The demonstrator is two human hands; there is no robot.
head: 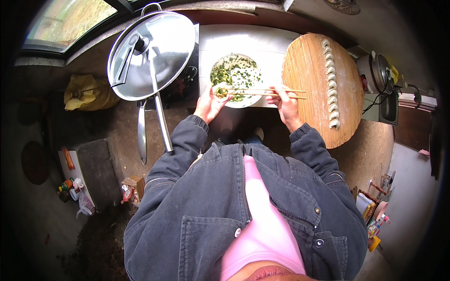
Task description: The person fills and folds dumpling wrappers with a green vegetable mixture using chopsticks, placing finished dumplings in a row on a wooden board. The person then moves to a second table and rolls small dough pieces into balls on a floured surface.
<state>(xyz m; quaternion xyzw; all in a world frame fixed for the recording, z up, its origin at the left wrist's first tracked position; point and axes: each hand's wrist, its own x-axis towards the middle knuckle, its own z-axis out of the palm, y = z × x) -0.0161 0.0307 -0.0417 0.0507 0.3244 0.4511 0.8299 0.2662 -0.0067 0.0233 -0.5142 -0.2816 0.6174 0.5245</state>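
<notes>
My left hand (211,105) cups a dumpling wrapper with green and yellow filling (221,92) on it, over the near left rim of a bowl. Between the fingers of my right hand (286,103) is a pair of wooden chopsticks (260,92), their tips reaching left to the filling. Below them the round bowl (258,66) holds chopped greens mixed with yellow bits (239,72). To the right, a row of several folded dumplings (331,84) runs down a round wooden board (306,63) dusted with flour.
Left of the bowl stands a pan with a glass lid (168,38), a ladle-like metal handle (163,123) jutting toward me. It sits on a black cooktop (188,84). A cooker with a cord (381,70) is beyond the board. A yellow bag (84,93) lies far left.
</notes>
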